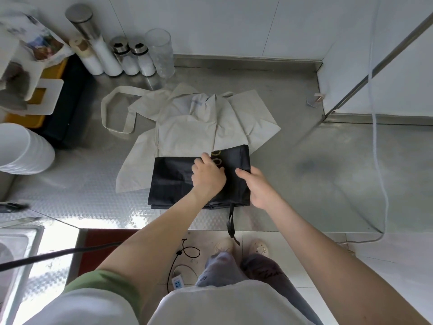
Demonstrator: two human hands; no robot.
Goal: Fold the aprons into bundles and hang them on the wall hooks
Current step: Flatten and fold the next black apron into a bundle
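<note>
Head view: black apron [175,181] folded square, strap [231,221] dangling off counter [304,184].

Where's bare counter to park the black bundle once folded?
Bare counter right of the black apron, out to the white cord; also a strip left of it, before the stacked bowls. Back left is crowded with jars and bins.

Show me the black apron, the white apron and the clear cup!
black apron [171,181], head view: folded left part
white apron [187,132], head view: flat middle panel
clear cup [161,55], head view: side wall
</note>
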